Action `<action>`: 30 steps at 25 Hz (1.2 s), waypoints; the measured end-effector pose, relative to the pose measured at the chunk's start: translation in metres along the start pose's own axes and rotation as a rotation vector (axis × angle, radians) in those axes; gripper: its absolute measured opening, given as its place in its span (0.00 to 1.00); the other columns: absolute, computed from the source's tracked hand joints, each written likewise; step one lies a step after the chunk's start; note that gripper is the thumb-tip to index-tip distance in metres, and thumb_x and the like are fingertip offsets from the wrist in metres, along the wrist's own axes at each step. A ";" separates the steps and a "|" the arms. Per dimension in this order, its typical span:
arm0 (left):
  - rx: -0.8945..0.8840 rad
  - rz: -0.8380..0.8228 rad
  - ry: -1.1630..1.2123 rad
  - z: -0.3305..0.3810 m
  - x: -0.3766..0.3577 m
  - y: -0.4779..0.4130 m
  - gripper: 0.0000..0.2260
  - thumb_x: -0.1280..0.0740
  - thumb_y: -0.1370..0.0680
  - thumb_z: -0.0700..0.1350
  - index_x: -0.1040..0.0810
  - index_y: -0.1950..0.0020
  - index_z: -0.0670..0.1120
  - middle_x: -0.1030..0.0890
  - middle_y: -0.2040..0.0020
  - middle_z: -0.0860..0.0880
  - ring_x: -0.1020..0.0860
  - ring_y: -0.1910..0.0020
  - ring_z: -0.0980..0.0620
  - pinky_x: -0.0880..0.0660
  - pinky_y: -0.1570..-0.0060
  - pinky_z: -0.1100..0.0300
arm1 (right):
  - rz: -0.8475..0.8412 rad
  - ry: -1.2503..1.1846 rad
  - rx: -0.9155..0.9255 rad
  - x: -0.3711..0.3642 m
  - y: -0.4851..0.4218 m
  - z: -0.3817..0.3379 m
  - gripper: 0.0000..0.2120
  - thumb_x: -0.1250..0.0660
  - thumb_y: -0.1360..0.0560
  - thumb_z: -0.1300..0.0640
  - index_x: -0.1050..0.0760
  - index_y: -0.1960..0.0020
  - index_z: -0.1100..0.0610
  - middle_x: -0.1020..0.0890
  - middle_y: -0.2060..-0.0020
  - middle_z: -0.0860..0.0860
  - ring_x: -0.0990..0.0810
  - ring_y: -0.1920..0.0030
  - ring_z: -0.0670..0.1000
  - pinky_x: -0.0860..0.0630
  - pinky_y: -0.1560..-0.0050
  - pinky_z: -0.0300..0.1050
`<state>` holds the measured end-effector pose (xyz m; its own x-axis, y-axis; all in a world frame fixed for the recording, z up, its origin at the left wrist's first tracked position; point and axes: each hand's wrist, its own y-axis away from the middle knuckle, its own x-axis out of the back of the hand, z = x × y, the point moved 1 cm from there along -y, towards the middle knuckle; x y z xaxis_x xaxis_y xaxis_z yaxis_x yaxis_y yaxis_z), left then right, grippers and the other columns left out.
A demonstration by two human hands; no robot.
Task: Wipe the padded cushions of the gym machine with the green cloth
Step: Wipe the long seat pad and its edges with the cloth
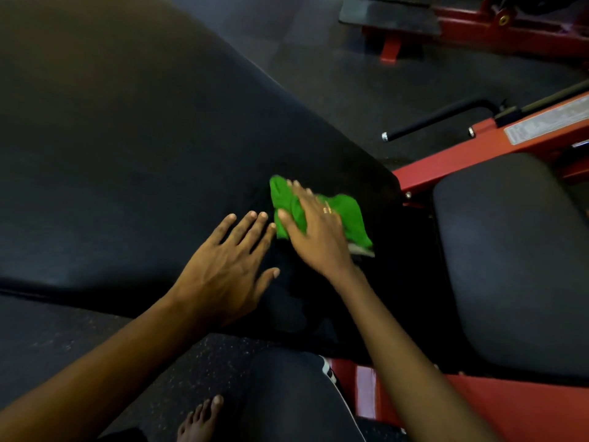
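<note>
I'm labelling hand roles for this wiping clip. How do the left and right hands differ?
The right hand presses the green cloth onto the large black cushion; the left hand has only the cushion beneath it. The right hand wears a ring; the left hand shows none. The right hand looks blurred, the left hand sharp. Both lie flat and open over the same cushion.

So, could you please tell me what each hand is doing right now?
Left hand: open, resting flat on the black cushion.
Right hand: open, pressing the green cloth onto the same cushion.
</note>
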<state>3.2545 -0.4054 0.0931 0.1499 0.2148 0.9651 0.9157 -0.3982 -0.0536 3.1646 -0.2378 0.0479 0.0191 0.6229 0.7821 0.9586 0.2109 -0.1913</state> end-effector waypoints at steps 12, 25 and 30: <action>-0.003 -0.031 -0.019 0.005 0.003 -0.001 0.32 0.53 0.18 0.58 0.36 0.22 0.38 0.35 0.22 0.37 0.37 0.22 0.40 0.41 0.24 0.40 | 0.033 0.009 -0.164 -0.001 -0.021 0.004 0.30 0.41 0.18 0.41 0.40 0.19 0.48 0.36 0.21 0.47 0.40 0.20 0.51 0.42 0.23 0.56; -0.012 -0.024 -0.039 0.007 0.002 -0.002 0.32 0.52 0.18 0.58 0.36 0.22 0.37 0.36 0.23 0.36 0.38 0.22 0.38 0.41 0.24 0.40 | 0.132 0.001 -0.308 0.005 0.106 0.037 0.36 0.51 0.23 0.33 0.37 0.21 0.49 0.34 0.22 0.45 0.39 0.21 0.48 0.40 0.22 0.56; -0.012 -0.040 -0.048 0.006 0.002 -0.002 0.33 0.52 0.19 0.59 0.38 0.21 0.38 0.37 0.22 0.36 0.39 0.22 0.39 0.43 0.23 0.40 | 0.078 0.021 -0.120 0.005 0.138 0.042 0.31 0.46 0.20 0.35 0.39 0.20 0.45 0.36 0.22 0.42 0.42 0.20 0.43 0.45 0.21 0.47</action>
<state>3.2549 -0.3989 0.0934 0.1316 0.2735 0.9528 0.9168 -0.3991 -0.0120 3.2847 -0.1737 0.0007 0.0997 0.6177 0.7801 0.9811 0.0696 -0.1805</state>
